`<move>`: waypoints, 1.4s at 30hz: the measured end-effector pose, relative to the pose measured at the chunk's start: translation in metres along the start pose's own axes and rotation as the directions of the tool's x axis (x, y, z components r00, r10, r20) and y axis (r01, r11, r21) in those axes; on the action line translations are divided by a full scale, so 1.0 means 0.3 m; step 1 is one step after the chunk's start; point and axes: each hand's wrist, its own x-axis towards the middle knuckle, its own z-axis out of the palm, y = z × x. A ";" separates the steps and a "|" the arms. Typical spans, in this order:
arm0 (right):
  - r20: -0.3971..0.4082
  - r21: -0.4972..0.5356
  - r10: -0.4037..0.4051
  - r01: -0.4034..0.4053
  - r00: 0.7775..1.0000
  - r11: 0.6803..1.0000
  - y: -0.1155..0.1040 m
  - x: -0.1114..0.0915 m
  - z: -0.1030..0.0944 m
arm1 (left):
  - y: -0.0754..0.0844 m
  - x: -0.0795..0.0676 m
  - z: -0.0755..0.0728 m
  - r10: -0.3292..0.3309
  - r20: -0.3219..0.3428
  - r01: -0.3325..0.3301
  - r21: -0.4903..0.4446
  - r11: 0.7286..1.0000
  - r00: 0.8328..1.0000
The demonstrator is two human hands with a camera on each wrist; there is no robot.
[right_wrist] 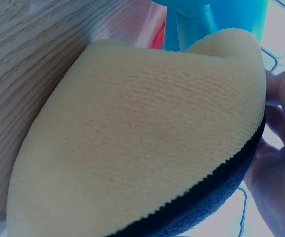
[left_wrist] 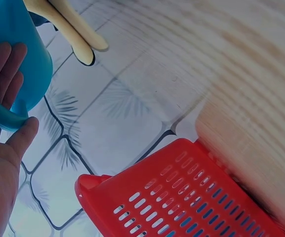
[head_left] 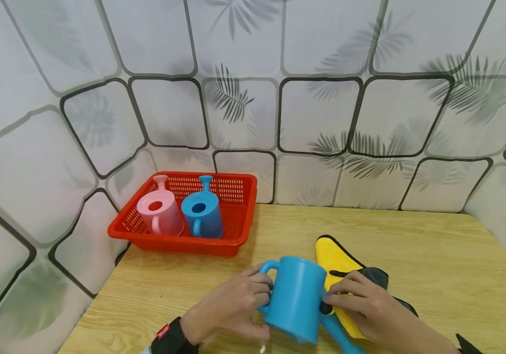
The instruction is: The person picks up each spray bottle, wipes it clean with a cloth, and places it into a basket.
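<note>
A blue watering can (head_left: 297, 295) is tilted above the near part of the table, its spout pointing down to the right. My left hand (head_left: 244, 301) grips it by the handle; in the left wrist view, that hand's fingers (left_wrist: 6, 74) pass through the handle and lie along the can's body. A yellow cloth with black edging and a dark grey reverse (head_left: 330, 253) is in my right hand (head_left: 365, 302), pinched against the can's spout side. In the right wrist view the cloth (right_wrist: 142, 123) covers much of the can.
A red plastic basket (head_left: 235, 241) stands at the back left of the wooden table (head_left: 447, 275). Inside it sit a pink watering can (head_left: 169, 219) and another blue watering can (head_left: 210, 219). A patterned wall covering (head_left: 244, 113) rises behind the table.
</note>
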 end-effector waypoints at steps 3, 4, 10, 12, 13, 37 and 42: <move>-0.083 -0.040 0.007 -0.011 0.997 0.999 0.004 0.008 0.000 | 0.000 -0.002 0.000 -0.003 -0.003 0.003 -0.009 1.000 1.000; -0.108 -0.054 0.014 -0.020 0.994 0.998 0.005 0.010 0.000 | 0.001 -0.002 0.000 -0.005 -0.002 0.005 -0.013 1.000 1.000; -0.148 -0.079 0.080 -0.092 0.986 0.993 0.010 0.008 0.003 | 0.001 -0.004 0.000 -0.005 -0.008 0.005 -0.013 1.000 1.000; -0.143 -0.071 0.084 -0.095 0.986 0.993 0.010 0.006 0.005 | 0.000 -0.004 0.000 -0.003 -0.012 0.003 -0.008 1.000 1.000; -0.141 -0.064 0.084 -0.093 0.986 0.994 0.010 0.004 0.006 | -0.001 -0.004 0.000 -0.007 -0.010 0.007 -0.011 1.000 1.000; 0.275 0.178 0.021 -0.073 0.961 0.981 0.001 -0.033 -0.014 | -0.041 -0.043 -0.038 -0.091 -0.021 0.092 0.024 0.996 0.996; 0.285 0.204 -0.002 -0.059 0.959 0.977 -0.003 -0.035 -0.023 | -0.045 -0.054 -0.041 -0.090 -0.021 0.090 0.039 0.995 0.996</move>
